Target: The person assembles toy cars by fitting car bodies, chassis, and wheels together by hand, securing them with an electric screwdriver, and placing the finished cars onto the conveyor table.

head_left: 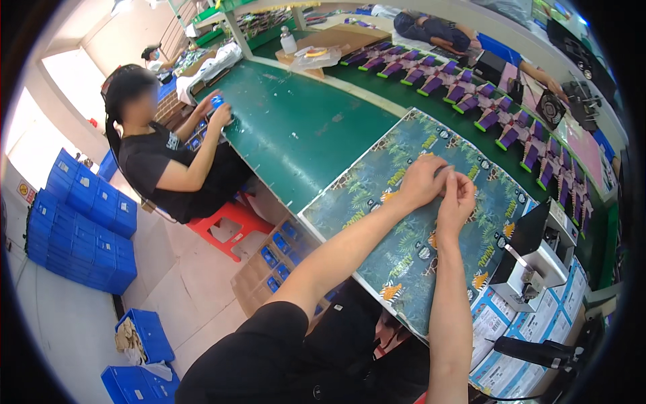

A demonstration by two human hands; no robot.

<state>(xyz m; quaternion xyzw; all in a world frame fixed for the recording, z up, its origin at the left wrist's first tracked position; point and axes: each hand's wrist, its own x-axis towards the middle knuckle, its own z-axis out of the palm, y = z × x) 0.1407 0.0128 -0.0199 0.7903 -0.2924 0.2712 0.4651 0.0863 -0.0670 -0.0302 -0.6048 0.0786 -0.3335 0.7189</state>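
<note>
Over a board covered with a dark green jungle-print sheet point(363, 202), my two hands meet at the fingertips. My left hand point(424, 182) has its fingers curled and pressed together. Just beside it, my right hand point(457, 205) is closed in a pinch with the thumb up against the fingers. Whatever lies between the fingertips, if anything, is too small or hidden to make out. Close to the right of the sheet stands a small silver-and-black bench device point(528, 269).
Purple-and-green parts point(464, 101) line the far belt. A green table point(303, 128) runs to the left, where a co-worker point(168, 148) on a red stool point(232, 225) handles a blue item point(217, 101). Blue crates point(81, 222) stack at the left; a cardboard tray point(259, 269) sits below.
</note>
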